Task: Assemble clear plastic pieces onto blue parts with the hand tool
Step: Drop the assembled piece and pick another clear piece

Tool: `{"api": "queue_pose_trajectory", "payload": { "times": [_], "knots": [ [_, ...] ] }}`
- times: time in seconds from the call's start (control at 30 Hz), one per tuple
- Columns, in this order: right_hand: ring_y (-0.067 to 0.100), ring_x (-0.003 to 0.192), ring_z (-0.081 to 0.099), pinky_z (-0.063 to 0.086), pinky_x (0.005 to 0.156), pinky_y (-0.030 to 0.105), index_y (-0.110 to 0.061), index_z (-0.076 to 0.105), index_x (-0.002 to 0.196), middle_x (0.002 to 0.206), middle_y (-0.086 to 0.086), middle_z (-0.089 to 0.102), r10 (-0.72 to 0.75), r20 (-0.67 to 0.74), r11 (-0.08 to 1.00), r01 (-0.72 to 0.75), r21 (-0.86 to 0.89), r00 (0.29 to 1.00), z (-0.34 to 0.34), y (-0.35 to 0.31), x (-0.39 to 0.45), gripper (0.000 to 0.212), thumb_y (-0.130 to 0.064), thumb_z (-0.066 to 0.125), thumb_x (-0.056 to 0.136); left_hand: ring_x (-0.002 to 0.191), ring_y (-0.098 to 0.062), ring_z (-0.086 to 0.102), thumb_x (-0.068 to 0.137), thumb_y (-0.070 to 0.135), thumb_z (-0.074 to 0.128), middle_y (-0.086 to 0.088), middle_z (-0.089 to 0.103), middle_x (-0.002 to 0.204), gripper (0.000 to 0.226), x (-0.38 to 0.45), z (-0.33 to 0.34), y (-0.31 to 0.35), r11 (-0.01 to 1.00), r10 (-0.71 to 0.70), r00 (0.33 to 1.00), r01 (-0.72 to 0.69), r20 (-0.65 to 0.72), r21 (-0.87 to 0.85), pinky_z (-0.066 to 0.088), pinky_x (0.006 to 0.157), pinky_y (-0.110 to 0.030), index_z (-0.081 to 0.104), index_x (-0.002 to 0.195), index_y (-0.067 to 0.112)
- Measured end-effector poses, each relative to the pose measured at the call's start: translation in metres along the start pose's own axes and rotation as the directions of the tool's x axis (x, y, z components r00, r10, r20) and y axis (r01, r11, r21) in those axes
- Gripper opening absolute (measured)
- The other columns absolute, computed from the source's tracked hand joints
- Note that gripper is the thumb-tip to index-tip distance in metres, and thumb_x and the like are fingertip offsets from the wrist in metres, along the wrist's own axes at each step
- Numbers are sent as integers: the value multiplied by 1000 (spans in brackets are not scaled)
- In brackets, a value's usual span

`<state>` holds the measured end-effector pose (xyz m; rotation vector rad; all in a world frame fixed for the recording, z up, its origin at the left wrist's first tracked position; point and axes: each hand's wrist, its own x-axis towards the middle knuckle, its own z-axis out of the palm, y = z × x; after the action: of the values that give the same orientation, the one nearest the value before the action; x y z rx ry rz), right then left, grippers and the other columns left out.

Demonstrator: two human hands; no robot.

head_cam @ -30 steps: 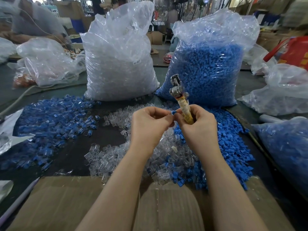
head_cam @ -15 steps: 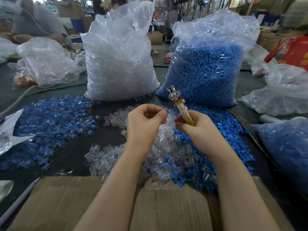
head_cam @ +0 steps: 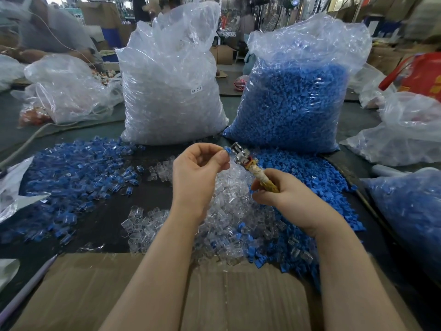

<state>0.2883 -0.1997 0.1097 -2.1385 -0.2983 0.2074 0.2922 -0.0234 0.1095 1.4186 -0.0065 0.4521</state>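
Far to the left of the left hand (head_cam: 199, 174) lay a spread of assembled blue-and-clear pieces (head_cam: 71, 173) on the dark table (head_cam: 105, 223). The left hand's fingers were curled, thumb and forefinger pinching a small blue part (head_cam: 226, 151) held against the metal head of the hand tool (head_cam: 250, 167). Below and between both hands sat the heap of clear plastic pieces (head_cam: 229, 225). The right hand (head_cam: 290, 199) gripped the tool's wrapped handle, the head tilted up and leftward. Beyond and to the right of the right hand lay loose blue parts (head_cam: 310, 177).
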Motion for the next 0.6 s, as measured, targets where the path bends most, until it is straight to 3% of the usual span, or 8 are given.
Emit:
{"api": "queue_pose_trajectory", "payload": {
  "times": [0.23, 0.6],
  "knots": [
    [18, 70, 49, 41, 68, 34, -17, 58, 97, 81, 4, 54, -9, 0, 1000, 9, 0, 1000, 4, 2, 4, 12, -17, 67, 89, 69, -16, 68, 86, -1, 69, 2, 71, 69, 15, 0, -3, 0, 1000, 18, 999, -18, 34, -1, 58, 71, -24, 68, 82, 13],
    [14, 65, 49, 40, 62, 32, -15, 57, 97, 77, 1, 53, -15, 1, 999, 15, -31, 1000, 7, -2, 4, 12, -16, 65, 88, 70, -16, 67, 86, -2, 69, -1, 71, 72, 13, 1, -5, 1, 999, 10, 999, -8, 47, -34, 57, 71, -24, 68, 82, 11]
  ]
}}
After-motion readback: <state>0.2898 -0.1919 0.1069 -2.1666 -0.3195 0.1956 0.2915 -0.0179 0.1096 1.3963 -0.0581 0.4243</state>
